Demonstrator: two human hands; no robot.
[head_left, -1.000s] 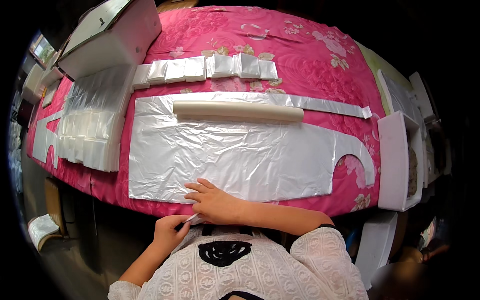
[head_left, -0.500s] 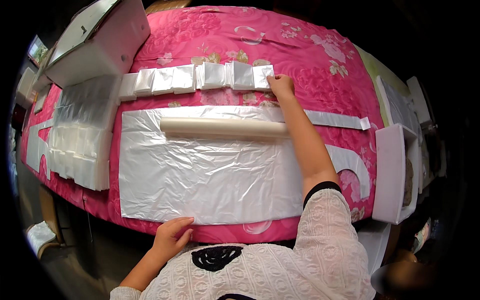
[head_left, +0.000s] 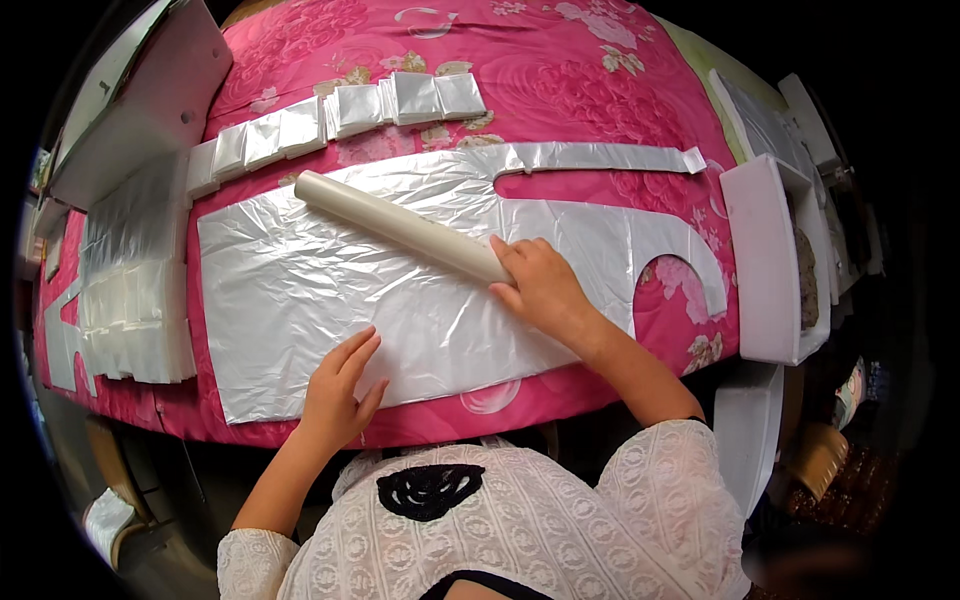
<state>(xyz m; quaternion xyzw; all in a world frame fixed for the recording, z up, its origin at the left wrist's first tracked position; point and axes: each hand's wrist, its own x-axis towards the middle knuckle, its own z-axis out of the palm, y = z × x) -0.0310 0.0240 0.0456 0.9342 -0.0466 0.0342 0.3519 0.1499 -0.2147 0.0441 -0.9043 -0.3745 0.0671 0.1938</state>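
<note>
A large sheet of thin, shiny whitish plastic film, cut like an apron or bag with a strap and a hooked end on its right side, lies flat in front of me. Slantwise across it rests a pale smooth roller or tube. My right hand is closed around the tube's near right end. Over the near edge of the film, my left hand has its fingers apart and holds nothing; whether its fingertips touch the film I cannot tell.
Beyond the film runs a row of folded plastic packets. At left, more stacked packets stand near a large white box. A white foam box sits at the right edge of the pink flowered cloth.
My right hand has left the last packet in the row and come back onto the tube's right end. The tube has turned slantwise. My left hand has moved over the film's near edge.
</note>
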